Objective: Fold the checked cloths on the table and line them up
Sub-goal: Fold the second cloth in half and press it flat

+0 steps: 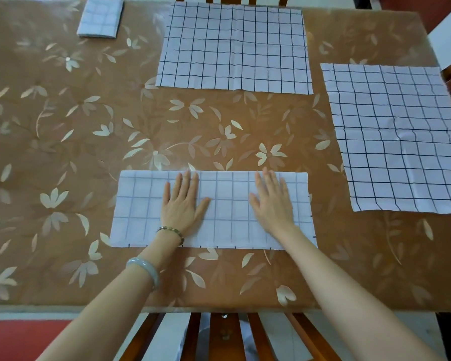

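Both hands lie flat with fingers straight, the left hand (183, 204) and the right hand (272, 204) pressing side by side on the half-folded checked cloth (227, 212) directly beneath them. Neither grips anything. This looks like smoothing the first fold; next calls for folding it across again. Beyond the fingertips lies an unfolded cloth (235, 48), another spread cloth (396, 142) lies right of the right hand, and a finished folded cloth (100, 18) sits far beyond the left hand on the table (63, 152).
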`<state>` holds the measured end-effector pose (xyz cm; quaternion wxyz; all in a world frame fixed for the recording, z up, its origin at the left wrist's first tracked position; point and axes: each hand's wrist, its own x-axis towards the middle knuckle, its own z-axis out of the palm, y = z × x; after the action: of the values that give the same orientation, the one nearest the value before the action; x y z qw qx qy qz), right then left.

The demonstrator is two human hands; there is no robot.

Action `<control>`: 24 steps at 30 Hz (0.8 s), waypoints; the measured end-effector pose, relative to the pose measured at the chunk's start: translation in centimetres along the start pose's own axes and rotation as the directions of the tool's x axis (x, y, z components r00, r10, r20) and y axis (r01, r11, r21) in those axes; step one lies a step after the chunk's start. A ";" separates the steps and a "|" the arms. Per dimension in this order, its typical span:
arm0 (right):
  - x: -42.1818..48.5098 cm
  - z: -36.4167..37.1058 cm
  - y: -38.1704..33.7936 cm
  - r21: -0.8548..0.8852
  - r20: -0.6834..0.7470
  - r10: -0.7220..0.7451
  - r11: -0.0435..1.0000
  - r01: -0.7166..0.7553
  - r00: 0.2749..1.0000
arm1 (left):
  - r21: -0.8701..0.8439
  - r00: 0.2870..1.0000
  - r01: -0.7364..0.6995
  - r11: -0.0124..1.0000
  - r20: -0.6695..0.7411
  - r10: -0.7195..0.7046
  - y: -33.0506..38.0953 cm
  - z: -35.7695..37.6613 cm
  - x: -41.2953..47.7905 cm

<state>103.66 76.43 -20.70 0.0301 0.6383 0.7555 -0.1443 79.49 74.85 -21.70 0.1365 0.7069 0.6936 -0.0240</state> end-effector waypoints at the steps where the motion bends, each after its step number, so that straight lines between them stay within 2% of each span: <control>1: -0.3 -0.3 1.7 -0.009 -0.013 0.048 0.999 -0.049 0.999 | -0.009 0.999 0.042 0.999 -0.003 -0.042 -0.9 -0.2 0.0; 5: -1.3 -1.2 7.3 -0.080 -0.020 0.170 0.982 -0.171 0.985 | -0.045 0.985 0.171 0.984 -0.018 -0.172 -5.9 -1.2 -0.3; 9: -1.3 -1.9 6.8 -0.074 -0.083 0.211 0.973 -0.217 0.974 | -0.015 0.967 0.248 0.969 -0.053 -0.248 -8.2 -2.4 -0.8; 12: -0.7 -2.2 1.3 0.024 -0.158 0.134 0.991 -0.131 0.978 | -0.008 0.985 0.152 0.988 -0.077 -0.152 -5.8 -2.6 -0.8; 15: 0.2 -1.4 -5.3 0.077 -0.127 -0.052 0.995 0.062 0.991 | -0.005 0.997 -0.023 1.000 -0.073 0.022 -1.8 -1.8 -0.1; 17: 1.0 -0.7 -8.2 0.081 -0.081 -0.110 0.990 0.117 0.991 | 0.012 0.994 -0.086 0.996 -0.059 0.087 0.5 -1.4 0.6; 20: 2.2 0.2 -9.2 0.047 -0.022 -0.127 0.991 0.127 0.992 | 0.032 0.992 -0.116 0.993 -0.039 0.117 1.7 -0.9 1.4; 24: 2.1 0.6 -6.8 -0.016 0.008 -0.145 0.989 0.145 0.989 | -0.007 0.995 -0.096 0.995 -0.041 0.095 1.0 -0.4 1.5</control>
<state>96.59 77.30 -20.57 0.0272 0.5810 0.8009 -0.1422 80.47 76.42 -21.49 0.1263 0.7390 0.6618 0.0000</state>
